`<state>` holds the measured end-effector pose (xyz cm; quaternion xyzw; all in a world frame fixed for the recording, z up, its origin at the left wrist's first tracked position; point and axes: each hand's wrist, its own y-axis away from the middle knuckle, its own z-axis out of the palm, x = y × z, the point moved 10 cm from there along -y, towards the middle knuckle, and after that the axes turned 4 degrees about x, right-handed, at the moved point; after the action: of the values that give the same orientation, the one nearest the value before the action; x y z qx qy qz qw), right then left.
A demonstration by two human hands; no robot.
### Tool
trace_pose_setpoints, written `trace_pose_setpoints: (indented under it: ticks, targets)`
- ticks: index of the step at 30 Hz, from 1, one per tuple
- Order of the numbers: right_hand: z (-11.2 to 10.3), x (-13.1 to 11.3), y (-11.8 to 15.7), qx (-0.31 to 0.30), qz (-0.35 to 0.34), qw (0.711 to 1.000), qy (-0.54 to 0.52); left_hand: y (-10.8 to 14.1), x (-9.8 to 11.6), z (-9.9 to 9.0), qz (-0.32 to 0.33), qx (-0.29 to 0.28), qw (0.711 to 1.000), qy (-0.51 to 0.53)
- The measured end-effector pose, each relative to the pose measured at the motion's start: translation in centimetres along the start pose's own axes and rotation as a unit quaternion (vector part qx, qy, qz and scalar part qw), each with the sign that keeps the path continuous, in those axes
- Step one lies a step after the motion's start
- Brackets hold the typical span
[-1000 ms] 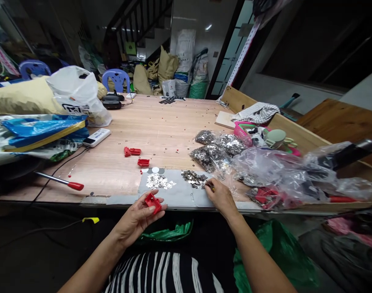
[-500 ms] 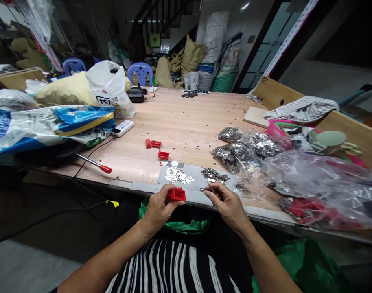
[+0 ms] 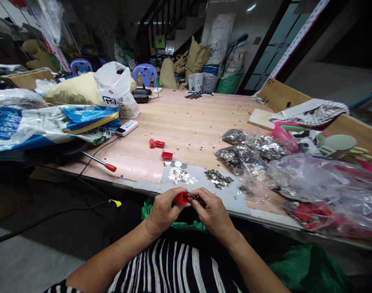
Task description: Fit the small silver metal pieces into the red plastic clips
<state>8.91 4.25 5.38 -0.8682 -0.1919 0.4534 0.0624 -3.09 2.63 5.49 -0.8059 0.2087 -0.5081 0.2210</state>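
My left hand [image 3: 164,208] is closed on a red plastic part [image 3: 182,197] at the table's front edge. My right hand [image 3: 211,209] pinches a thin dark tool [image 3: 197,198], its tip at the red part; any small piece there is too hidden to make out. Just beyond the hands, a grey mat [image 3: 201,174] carries a pile of shiny flat metal pieces [image 3: 180,176] and a pile of darker metal pieces [image 3: 218,178]. Several more red parts [image 3: 167,156] lie behind the mat to the left.
Clear bags of metal pieces [image 3: 243,152] and a large plastic bag [image 3: 326,179] cover the right side. At left lie blue-and-white sacks [image 3: 30,126], a white device [image 3: 127,127] and a red-tipped lever [image 3: 110,167]. Green bags [image 3: 311,266] hang below the edge.
My right hand has moved left, bringing the tool from over the mat to the red part. The red part has turned in my left hand. The view has shifted slightly.
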Motion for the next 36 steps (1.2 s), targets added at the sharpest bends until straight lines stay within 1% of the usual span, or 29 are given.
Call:
trace_pose_setpoints:
  ticks: [3,6,8,10,12,15,18,24,27,31,36]
  targets:
    - [0.3,0.6,-0.1,-0.016,0.035,0.998,-0.053,0.2,-0.3,-0.2,-0.017,0.014,1.000,0.007]
    - [0.6,1.7,0.1,-0.041,0.074,0.989,-0.123,0.3,-0.8,-0.4,-0.043,0.028,0.999,0.011]
    - [0.3,2.9,0.3,-0.032,0.103,0.983,-0.148,0.3,-0.9,-0.5,-0.043,0.029,0.999,0.006]
    - [-0.1,3.9,0.4,-0.011,0.119,0.981,-0.154,0.1,-0.5,-0.5,-0.024,0.030,0.999,-0.003]
    - [-0.1,4.2,0.3,-0.007,0.119,0.981,-0.156,-0.1,0.1,-0.6,0.005,0.035,0.999,-0.010]
    - [0.8,4.4,0.2,-0.026,0.129,0.977,-0.168,-0.3,0.8,-0.5,0.035,0.032,0.999,-0.007]
    - [1.8,4.6,0.2,-0.049,0.148,0.966,-0.205,-0.1,1.0,-0.1,0.045,0.024,0.999,0.005]
    - [2.8,5.1,0.4,-0.076,0.144,0.959,-0.233,1.0,1.0,0.3,0.064,0.020,0.998,0.023]
    - [3.5,5.7,1.2,-0.091,0.173,0.940,-0.280,1.3,0.9,0.7,0.061,0.013,0.997,0.034]
    - [4.4,5.7,2.4,-0.125,0.212,0.901,-0.357,1.6,0.2,1.3,0.043,-0.002,0.997,0.068]
    - [4.4,5.6,3.0,-0.116,0.239,0.874,-0.406,1.5,-0.3,1.7,0.027,-0.023,0.994,0.102]
